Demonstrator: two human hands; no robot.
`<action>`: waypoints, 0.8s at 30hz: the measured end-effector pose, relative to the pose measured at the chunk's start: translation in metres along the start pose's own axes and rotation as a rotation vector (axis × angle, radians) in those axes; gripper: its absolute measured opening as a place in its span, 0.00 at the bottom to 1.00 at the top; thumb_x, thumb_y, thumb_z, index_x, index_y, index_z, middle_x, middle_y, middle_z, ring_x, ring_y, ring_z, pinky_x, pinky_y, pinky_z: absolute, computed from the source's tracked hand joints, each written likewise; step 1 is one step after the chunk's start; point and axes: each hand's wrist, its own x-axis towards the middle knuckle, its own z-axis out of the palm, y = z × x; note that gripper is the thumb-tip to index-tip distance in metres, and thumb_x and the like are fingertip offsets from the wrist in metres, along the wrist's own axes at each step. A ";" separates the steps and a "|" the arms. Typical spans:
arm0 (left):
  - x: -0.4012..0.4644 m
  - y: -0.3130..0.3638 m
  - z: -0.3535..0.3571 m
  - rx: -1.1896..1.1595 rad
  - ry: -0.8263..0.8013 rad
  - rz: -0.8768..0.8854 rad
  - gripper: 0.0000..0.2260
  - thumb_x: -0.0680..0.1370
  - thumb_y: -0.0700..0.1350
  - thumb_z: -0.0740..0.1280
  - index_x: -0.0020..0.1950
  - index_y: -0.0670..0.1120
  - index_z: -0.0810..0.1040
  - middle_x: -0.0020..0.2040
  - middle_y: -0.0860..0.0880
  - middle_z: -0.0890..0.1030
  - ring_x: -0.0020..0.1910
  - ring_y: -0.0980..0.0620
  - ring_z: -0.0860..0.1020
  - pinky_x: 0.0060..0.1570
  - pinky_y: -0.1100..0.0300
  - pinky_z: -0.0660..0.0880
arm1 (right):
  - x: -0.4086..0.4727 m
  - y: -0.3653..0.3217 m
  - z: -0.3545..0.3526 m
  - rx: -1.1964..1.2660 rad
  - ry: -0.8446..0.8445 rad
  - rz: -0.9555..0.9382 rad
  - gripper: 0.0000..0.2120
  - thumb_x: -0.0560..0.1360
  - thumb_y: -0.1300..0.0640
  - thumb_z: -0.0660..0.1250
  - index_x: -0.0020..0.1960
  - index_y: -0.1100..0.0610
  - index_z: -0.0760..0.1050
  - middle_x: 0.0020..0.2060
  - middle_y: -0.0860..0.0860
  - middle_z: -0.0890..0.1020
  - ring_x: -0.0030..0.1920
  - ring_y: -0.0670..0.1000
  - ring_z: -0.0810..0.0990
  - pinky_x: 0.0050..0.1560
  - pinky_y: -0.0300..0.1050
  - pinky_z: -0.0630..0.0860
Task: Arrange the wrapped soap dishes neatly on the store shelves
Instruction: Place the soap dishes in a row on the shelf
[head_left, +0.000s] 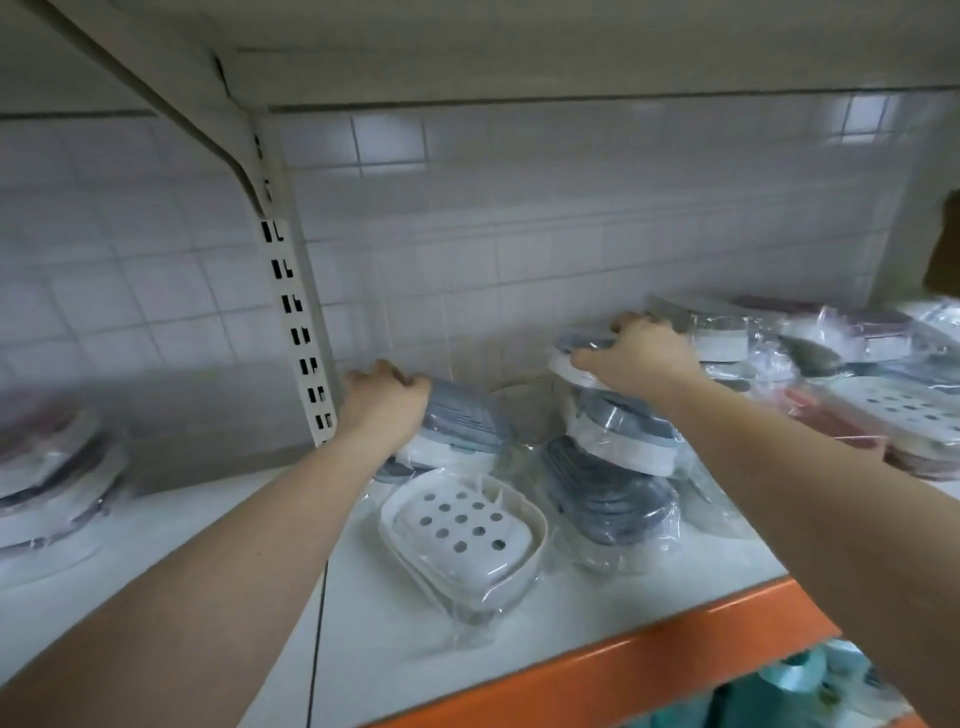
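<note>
While both hands worked the white shelf (395, 654), left hand (382, 402) clasped a grey wrapped soap dish (460, 421) behind the white perforated dish (462, 530), right hand (641, 356) fingers curled over the leaning stack (618, 431) beside it.

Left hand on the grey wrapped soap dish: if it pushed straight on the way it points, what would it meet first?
Probably the white tiled back wall. The left hand points back along the shelf, and nothing shows between the grey plastic-wrapped soap dish and the tiles, though depth is unclear.
</note>
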 end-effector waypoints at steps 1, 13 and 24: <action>-0.002 -0.005 0.002 0.088 -0.027 0.026 0.15 0.79 0.48 0.56 0.60 0.41 0.69 0.62 0.38 0.70 0.58 0.40 0.70 0.50 0.55 0.67 | -0.004 -0.002 -0.002 0.008 0.019 -0.029 0.32 0.71 0.38 0.63 0.68 0.56 0.67 0.64 0.61 0.70 0.64 0.62 0.69 0.62 0.52 0.69; -0.020 -0.028 -0.013 0.211 -0.200 0.169 0.31 0.67 0.55 0.75 0.68 0.59 0.68 0.65 0.46 0.72 0.60 0.48 0.71 0.51 0.63 0.68 | -0.043 -0.011 0.000 0.023 -0.017 -0.278 0.31 0.73 0.44 0.64 0.73 0.52 0.62 0.67 0.58 0.65 0.67 0.60 0.63 0.65 0.46 0.61; -0.082 -0.063 -0.089 -0.150 0.205 0.078 0.27 0.66 0.50 0.75 0.64 0.54 0.71 0.55 0.49 0.63 0.50 0.52 0.68 0.52 0.66 0.63 | -0.117 -0.067 0.001 0.089 0.122 -0.451 0.30 0.73 0.48 0.66 0.72 0.53 0.64 0.67 0.56 0.65 0.62 0.59 0.64 0.64 0.43 0.58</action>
